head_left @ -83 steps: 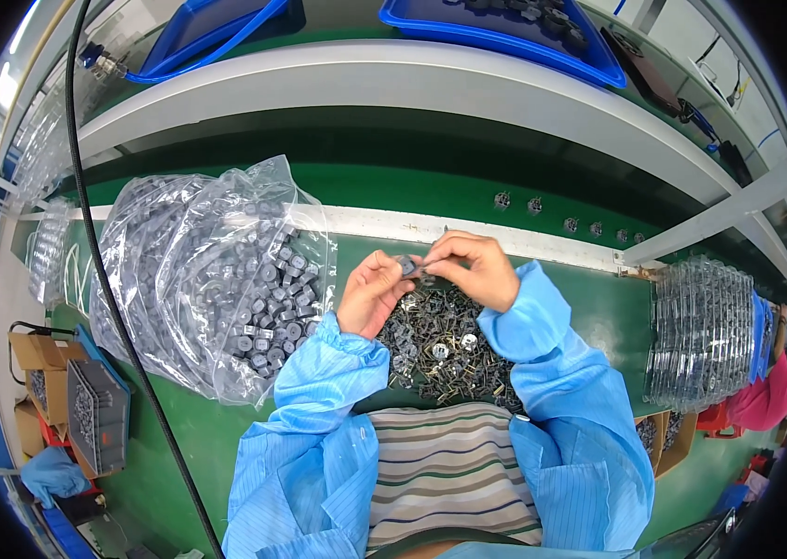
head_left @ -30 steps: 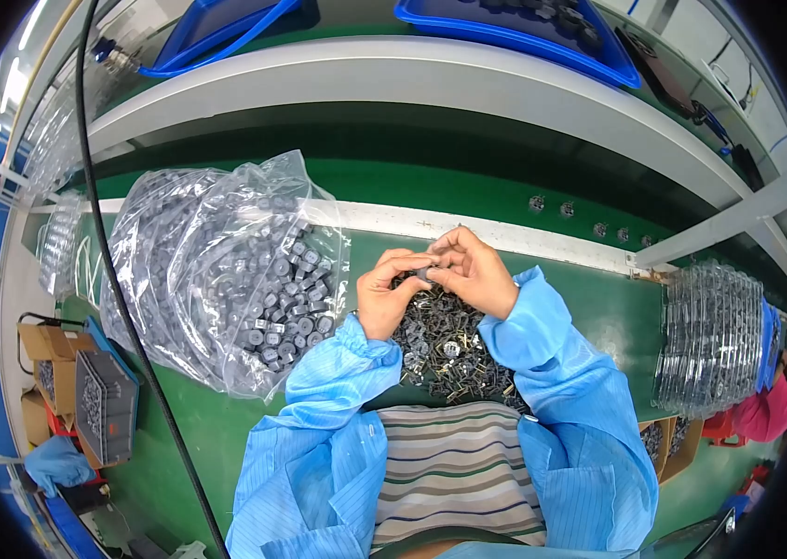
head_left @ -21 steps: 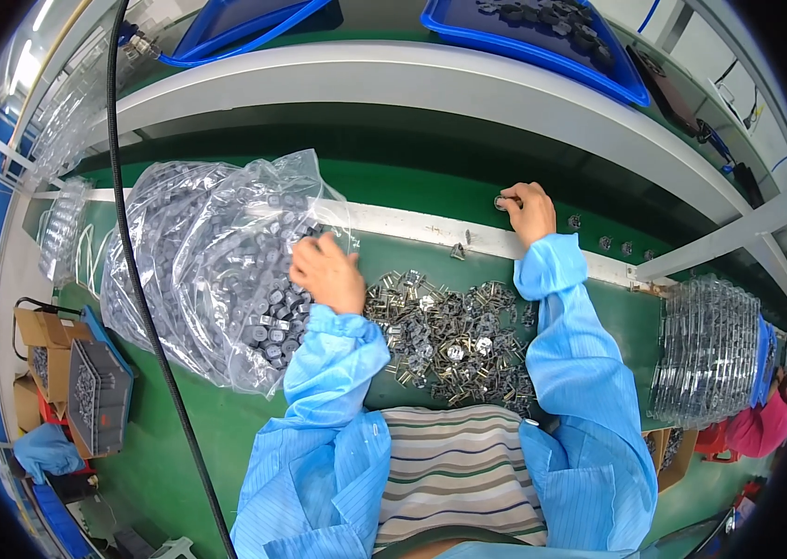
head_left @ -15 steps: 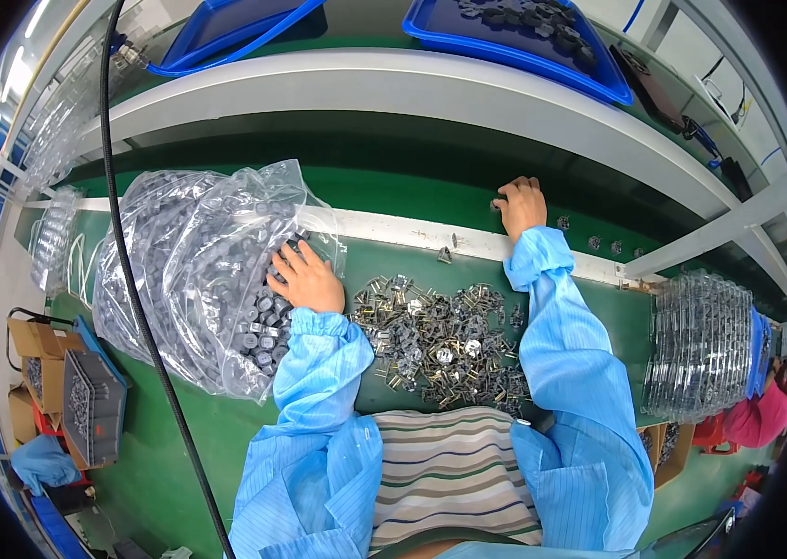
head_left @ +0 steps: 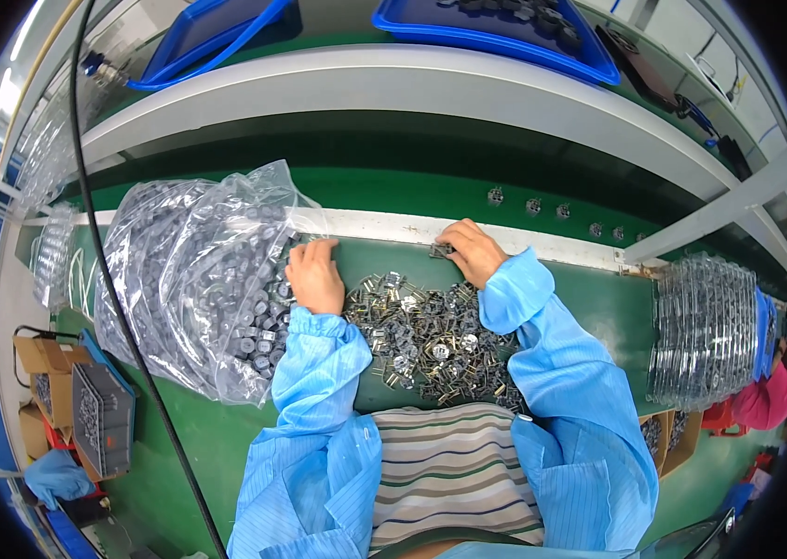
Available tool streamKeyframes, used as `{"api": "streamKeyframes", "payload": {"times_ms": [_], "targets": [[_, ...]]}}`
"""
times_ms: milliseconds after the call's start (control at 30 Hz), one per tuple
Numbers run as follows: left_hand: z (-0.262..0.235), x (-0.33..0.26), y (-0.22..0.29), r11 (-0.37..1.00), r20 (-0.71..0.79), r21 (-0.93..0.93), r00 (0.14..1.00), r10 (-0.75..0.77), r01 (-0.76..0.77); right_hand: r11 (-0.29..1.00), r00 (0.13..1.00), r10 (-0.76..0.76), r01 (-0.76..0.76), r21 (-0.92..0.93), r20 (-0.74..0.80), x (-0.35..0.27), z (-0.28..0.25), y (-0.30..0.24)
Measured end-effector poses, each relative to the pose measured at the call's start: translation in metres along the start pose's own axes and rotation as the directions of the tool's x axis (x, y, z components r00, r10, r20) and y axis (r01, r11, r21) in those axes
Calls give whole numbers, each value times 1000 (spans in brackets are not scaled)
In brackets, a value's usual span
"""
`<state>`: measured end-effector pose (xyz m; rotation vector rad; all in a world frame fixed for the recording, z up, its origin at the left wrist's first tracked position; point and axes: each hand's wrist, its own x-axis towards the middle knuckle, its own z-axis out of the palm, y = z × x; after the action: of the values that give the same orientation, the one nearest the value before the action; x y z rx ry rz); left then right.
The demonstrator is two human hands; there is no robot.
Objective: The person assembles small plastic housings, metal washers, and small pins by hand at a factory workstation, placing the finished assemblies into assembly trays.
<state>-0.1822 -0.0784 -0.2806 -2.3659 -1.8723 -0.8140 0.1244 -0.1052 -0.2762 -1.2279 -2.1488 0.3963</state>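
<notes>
On the green bench (head_left: 598,307), the left hand (head_left: 315,275) is dipping loosely curled fingers into the clear bag of small cylindrical parts (head_left: 203,279), while the right hand (head_left: 470,250) is pinching a small metal piece (head_left: 440,250) at the white rail (head_left: 384,226), likely needing careful seating.

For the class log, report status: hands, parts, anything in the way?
Left hand at clear bag mouth. Right hand pinching small metal part by white strip. Metal parts pile between sleeves.

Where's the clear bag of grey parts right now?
In the head view, the bag lies on the green table to the person's left, beside the pile of metal parts. The left hand rests at its open edge.
</notes>
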Motion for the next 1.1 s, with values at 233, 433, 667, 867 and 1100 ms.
{"api": "streamKeyframes", "payload": {"times_ms": [233,433,667,867,1100], "targets": [[-3,-2,-6,966,41,117,971,-237,231,979,978,202,-200,-35,49,-11,-11,-13],[-10,7,1,989,-133,-130,988,-82,65,991,970,31,2,-135,243,-13,-11,-13],[-17,5,39,390,50,-912,979,-198,125,976,972,197,-183,-115,127,-12,-24,-17],[-18,-6,56,-298,411,-877,909,-63,376,945,942,314,-299,-132,114,-14,0,-13],[-14,-14,76,535,7,-845,999,49,-20,957,953,291,-289,-30,89,-13,2,-7]]}}
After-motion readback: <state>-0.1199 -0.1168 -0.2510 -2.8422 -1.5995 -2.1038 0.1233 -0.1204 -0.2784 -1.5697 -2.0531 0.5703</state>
